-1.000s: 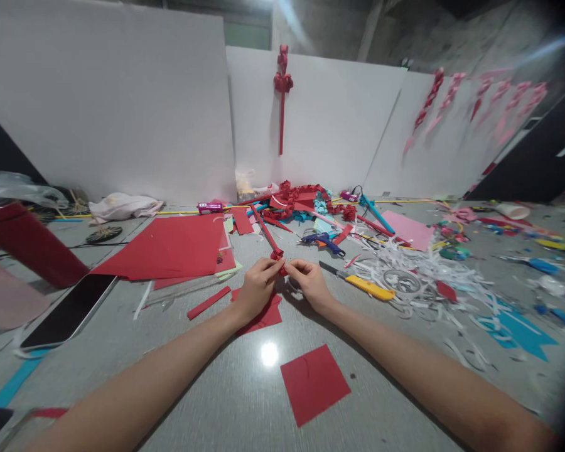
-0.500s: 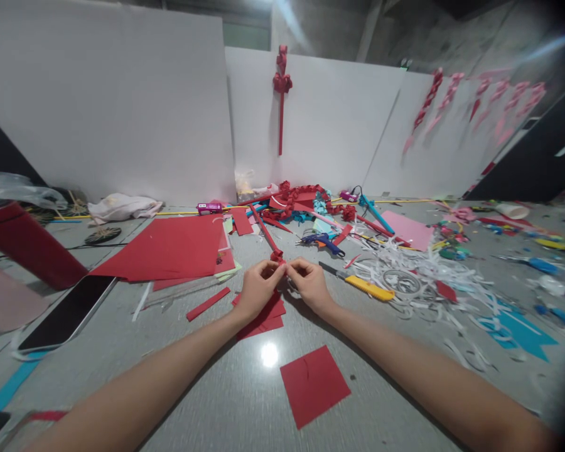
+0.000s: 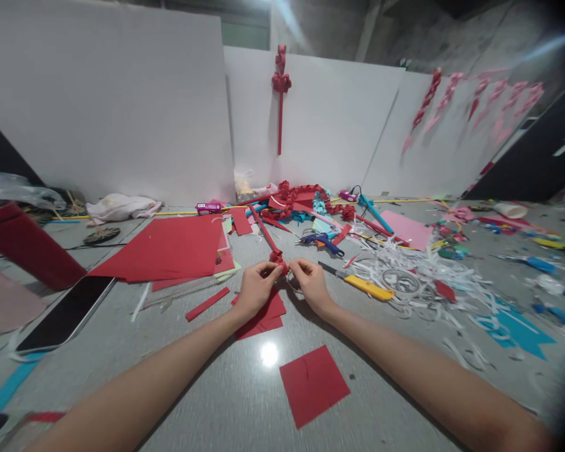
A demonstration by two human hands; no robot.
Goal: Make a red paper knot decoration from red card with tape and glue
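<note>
My left hand (image 3: 258, 287) is closed in a pinch on a small red paper piece (image 3: 283, 269) at the near end of a red paper stick (image 3: 265, 232) with a curled paper knot (image 3: 276, 255). Just to its right is my right hand (image 3: 311, 284), thumb and forefinger pressed together beside the piece; whatever they grip is too small to make out. Under the left wrist lie red paper sheets (image 3: 258, 323). A red paper square (image 3: 314, 386) rests nearer to me, and a narrow red strip (image 3: 207, 304) lies left of the hands.
A yellow utility knife (image 3: 368, 287) and white paper shreds (image 3: 419, 270) lie to the right. Beyond the hands is a blue glue gun (image 3: 324, 242). At left are large red sheets (image 3: 169, 248), a phone (image 3: 68, 314) and a red bottle (image 3: 31, 245). White boards (image 3: 320, 119) stand behind.
My fingertips have drawn slightly apart, with the right hand's moving a little right. More of the red paper piece shows between them.
</note>
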